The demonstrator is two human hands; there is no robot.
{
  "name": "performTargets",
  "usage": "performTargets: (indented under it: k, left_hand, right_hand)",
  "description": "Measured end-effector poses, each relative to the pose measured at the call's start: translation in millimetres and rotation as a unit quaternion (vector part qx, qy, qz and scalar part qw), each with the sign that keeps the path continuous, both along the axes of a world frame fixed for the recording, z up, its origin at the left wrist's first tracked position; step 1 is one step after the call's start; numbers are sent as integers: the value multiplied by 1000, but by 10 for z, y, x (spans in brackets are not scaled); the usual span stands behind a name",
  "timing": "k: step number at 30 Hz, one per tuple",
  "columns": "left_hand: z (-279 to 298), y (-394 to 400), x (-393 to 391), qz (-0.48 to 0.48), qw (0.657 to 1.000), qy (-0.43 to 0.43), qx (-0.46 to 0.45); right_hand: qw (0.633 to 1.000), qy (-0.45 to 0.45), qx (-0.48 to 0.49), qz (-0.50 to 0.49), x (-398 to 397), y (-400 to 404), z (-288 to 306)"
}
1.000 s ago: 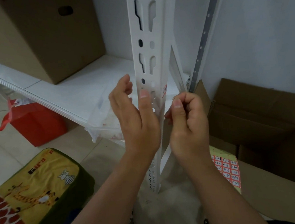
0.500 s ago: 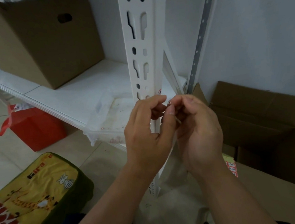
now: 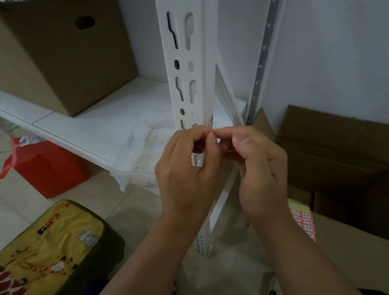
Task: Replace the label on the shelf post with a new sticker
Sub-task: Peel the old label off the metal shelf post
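The white slotted shelf post (image 3: 184, 54) stands upright in the middle. A red-and-white label (image 3: 210, 120) clings to its right edge, just above my hands. My left hand (image 3: 186, 171) and my right hand (image 3: 258, 165) are raised in front of the post with curled fingers. Their fingertips meet and pinch a tiny sticker piece that is almost hidden between them. A sheet of red numbered stickers (image 3: 302, 219) lies on the cardboard at the right, partly behind my right wrist.
A large brown box (image 3: 46, 54) stands on the white shelf board (image 3: 92, 123). A clear plastic tray (image 3: 138, 157) sits at the shelf edge. An open cardboard box (image 3: 345, 157) is at the right, a red bag (image 3: 42, 165) and a yellow giraffe cushion (image 3: 50, 258) at the left.
My left hand left the post's front face, curled, and came to meet my right hand. Both hands now pinch together in front of the post.
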State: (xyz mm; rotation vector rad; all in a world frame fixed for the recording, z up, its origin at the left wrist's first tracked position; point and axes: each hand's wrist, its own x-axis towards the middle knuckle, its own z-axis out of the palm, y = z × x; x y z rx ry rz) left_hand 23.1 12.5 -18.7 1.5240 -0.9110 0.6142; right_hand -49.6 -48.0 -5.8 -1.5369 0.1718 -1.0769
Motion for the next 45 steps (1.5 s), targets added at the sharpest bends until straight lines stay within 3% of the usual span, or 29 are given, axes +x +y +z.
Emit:
performTargets:
  k: [12,19,24,27,30,32,34,37,41,45]
  left_hand:
    - [30,28,43,-35,999,-2,11]
    - [9,25,40,-27,999,-23,26]
    - [26,29,64,-39,997,71,18]
    - [42,50,199,-51,981,185,-15]
    - [19,105,490,-27,967,252,-33]
    - [-3,142,669,-3,963,268,8]
    - [-66,151,821,47,956,262,124]
    - [-216,123,1023,121,919,238,290]
    - [-365,72,1169,145,881,244,378]
    - [-416,15,1167,179,858,240,417]
  right_hand:
    - [1000,1,2,-31,20,-54,-33]
    - [999,3,52,-14,18,-102,-35]
    - [985,-1,151,84,14,-45,35]
    - [984,32,173,18,49,-42,30]
    - [986,67,134,-74,92,-87,5]
    - [987,64,121,-79,135,-116,-17]
    - [990,75,96,-74,176,-132,-26]
    - [991,96,14,-94,233,-143,-55]
    - [963,71,-176,-189,290,-121,-139]
    - [939,43,-227,-254,331,-103,-186]
